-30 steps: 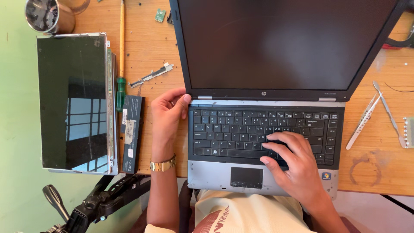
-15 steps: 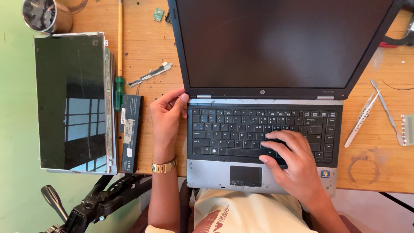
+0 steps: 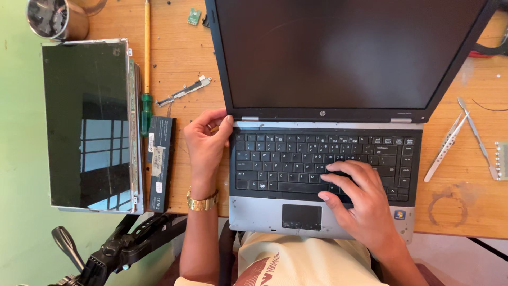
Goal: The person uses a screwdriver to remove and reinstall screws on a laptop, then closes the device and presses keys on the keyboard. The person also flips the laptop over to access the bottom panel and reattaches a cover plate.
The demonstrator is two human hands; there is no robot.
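Note:
An open black and silver laptop [image 3: 275, 212] with a dark screen [image 3: 338, 53] sits on the wooden table [image 3: 180, 53]. My left hand [image 3: 205, 145], with a gold watch on its wrist, grips the laptop's left edge by the hinge, thumb on the top corner of the keyboard. My right hand [image 3: 360, 204] rests on the lower right keys of the keyboard [image 3: 286, 159], fingers spread and pressing down.
A loose display panel [image 3: 87, 124] lies at the left table edge. Beside it lie a black battery pack [image 3: 159, 161], a green-handled screwdriver [image 3: 146, 100] and a metal bracket [image 3: 184, 91]. Tweezers [image 3: 447, 145] lie to the right. A metal cup [image 3: 55, 18] stands far left. A tripod [image 3: 116, 246] stands below.
The view has shifted slightly. Both hands stay in place on the laptop; the right hand's fingers have moved a little on the keys.

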